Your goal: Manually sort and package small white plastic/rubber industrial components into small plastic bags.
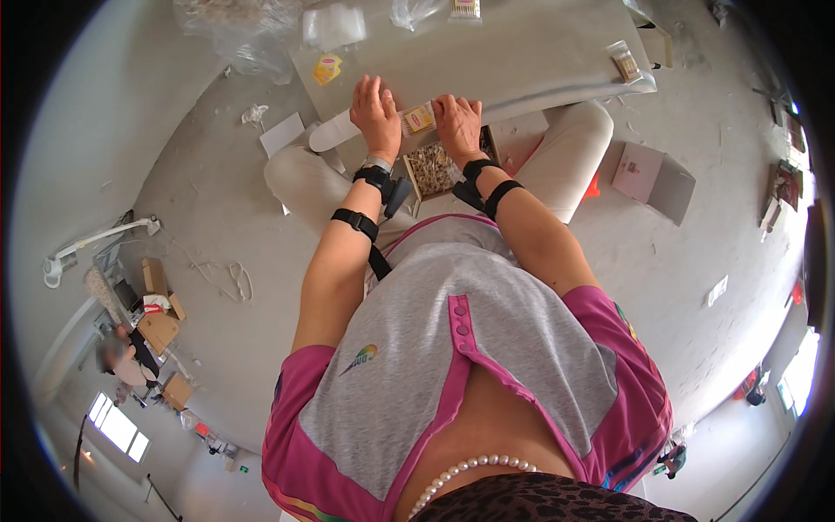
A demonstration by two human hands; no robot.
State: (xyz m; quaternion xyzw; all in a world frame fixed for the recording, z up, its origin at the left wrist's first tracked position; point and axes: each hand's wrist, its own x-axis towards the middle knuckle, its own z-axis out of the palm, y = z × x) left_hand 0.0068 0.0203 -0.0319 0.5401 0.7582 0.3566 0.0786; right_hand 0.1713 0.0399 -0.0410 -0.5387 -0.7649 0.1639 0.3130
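Note:
Between my hands, at the near edge of the grey table, lies a small clear packet [418, 119] with a yellow label and a row of thin sticks inside. My left hand [377, 119] is beside its left end, with the fingers stretched up and apart. The curled fingers of my right hand [458, 126] grip the right end of the packet. Below the hands, between my knees, sits an open box [416, 193] of many loose small sticks [428, 167], partly covered by my right wrist. Yellow printed cards [327, 69] lie on the table, left of and beyond my left hand.
Similar stick packets lie at the table's right end [624, 63] and far edge [467, 9]. Clear plastic bags [335, 27] rest at the far left of the grey table [522, 52]. A white carton [654, 181] stands on the floor at right. Another person [135, 361] is far left.

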